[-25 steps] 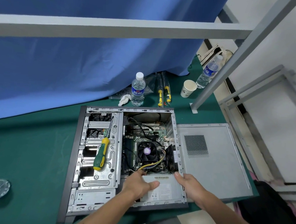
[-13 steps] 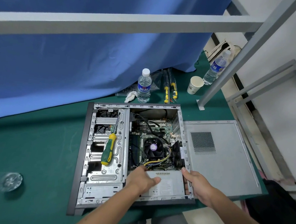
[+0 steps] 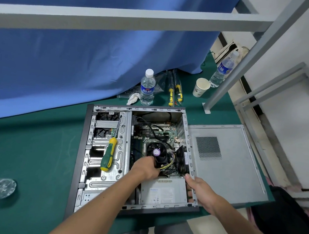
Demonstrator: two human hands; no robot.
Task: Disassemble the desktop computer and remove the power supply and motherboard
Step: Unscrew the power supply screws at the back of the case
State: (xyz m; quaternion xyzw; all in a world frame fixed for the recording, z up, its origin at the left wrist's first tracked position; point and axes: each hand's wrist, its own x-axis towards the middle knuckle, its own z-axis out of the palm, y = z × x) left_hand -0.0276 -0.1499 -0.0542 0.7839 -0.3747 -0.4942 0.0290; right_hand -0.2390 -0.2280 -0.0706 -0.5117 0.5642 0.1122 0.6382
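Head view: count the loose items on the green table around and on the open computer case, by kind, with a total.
Upright water bottles: 2
Paper cups: 1
Screwdrivers: 3, one on the case's drive cage, two near the curtain
Detached side panel: 1
Total: 7

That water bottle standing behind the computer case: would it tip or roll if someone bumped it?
The water bottle is tall and narrow, so it probably tips easily. Its round body would likely roll once down. It looks nearly full, so probably fairly heavy.
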